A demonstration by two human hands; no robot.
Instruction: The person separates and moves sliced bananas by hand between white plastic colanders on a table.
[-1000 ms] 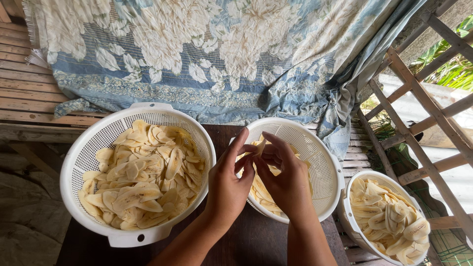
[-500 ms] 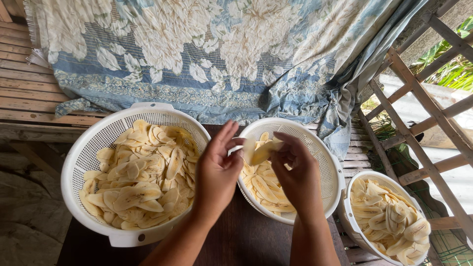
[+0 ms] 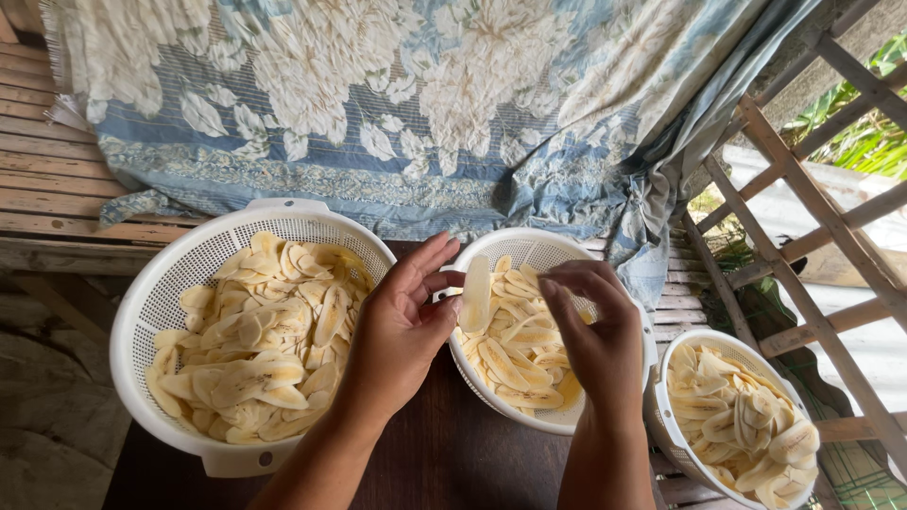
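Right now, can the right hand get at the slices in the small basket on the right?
Probably yes: the right hand hovers over the middle basket, holds nothing, and the small basket sits right beside it, open-topped, slices uncovered.

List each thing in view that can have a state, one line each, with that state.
Left hand: pinching one banana slice upright.
Right hand: empty, fingers curled over middle colander.
Large colander: heaped with slices.
Middle colander: partly filled.
Right colander: partly filled.
Floral cloth: spread, draped.

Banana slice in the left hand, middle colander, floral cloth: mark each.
banana slice [image 3: 474, 295], head view, middle of the pale flat face.
middle colander [image 3: 539, 247], head view, bare perforated far wall.
floral cloth [image 3: 444, 104], head view, cream flower on blue ground.
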